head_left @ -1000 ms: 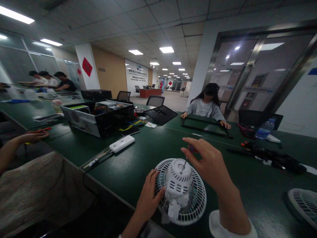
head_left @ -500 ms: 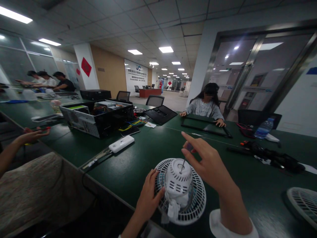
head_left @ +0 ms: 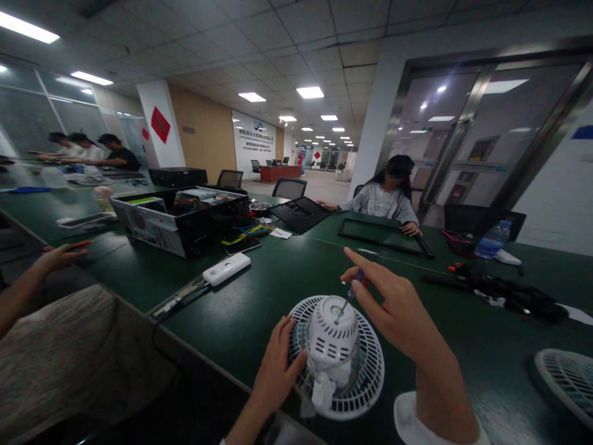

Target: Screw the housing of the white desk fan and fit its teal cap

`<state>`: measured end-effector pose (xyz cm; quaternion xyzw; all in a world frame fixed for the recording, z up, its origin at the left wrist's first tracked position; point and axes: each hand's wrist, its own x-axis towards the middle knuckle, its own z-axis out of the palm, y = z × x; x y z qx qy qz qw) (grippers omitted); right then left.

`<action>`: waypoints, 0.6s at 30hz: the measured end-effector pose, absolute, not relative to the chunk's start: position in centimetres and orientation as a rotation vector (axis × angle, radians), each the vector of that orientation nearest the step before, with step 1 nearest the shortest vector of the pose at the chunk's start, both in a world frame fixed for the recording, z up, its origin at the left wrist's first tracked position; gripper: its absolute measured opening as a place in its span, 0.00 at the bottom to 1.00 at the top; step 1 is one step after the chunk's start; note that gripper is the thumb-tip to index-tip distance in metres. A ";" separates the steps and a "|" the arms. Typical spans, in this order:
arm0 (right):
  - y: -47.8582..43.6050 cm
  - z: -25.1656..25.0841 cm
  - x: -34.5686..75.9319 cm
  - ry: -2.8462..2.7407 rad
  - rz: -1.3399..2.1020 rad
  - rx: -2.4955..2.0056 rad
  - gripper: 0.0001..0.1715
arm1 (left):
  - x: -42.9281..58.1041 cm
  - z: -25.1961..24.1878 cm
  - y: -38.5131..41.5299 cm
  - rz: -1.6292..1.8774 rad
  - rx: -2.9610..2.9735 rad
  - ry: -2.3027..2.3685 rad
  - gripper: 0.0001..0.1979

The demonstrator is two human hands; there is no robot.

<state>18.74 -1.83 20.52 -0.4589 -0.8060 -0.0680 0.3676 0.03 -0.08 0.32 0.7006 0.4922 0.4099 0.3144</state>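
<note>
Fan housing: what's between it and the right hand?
The screwdriver: in the head view, its purple handle is at the fingers of the right hand, and its shaft slants down to the top of the housing.

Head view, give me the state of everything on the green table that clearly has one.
White round plastic fan: lying face down.
Purple-handled metal screwdriver: held in right hand.
Left hand: touching fan.
Black-and-silver metal computer case: open, parts showing.
Black rectangular frame: lying flat.
Black phone-like slab: lying flat.

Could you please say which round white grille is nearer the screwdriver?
The grille beneath the white housing and screwdriver, by the left hand; the other grille lies apart, farther right.
</note>
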 end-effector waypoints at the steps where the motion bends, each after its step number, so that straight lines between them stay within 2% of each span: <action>1: -1.8 20.5 18.7 -2.068 -0.191 -1.185 0.22 | 0.0 0.3 -0.1 1.072 1.849 1.298 0.28; 5: -1.6 20.2 18.5 -2.032 -0.345 -1.240 0.16 | 0.0 0.5 -0.1 1.077 1.847 1.297 0.27; 11: -1.7 20.4 18.4 -2.079 -0.343 -1.185 0.22 | 0.1 0.7 -0.3 1.085 1.836 1.302 0.27; 18: -1.5 20.2 18.3 -2.056 -0.444 -1.205 0.17 | 0.3 1.0 -0.6 1.187 1.892 1.362 0.24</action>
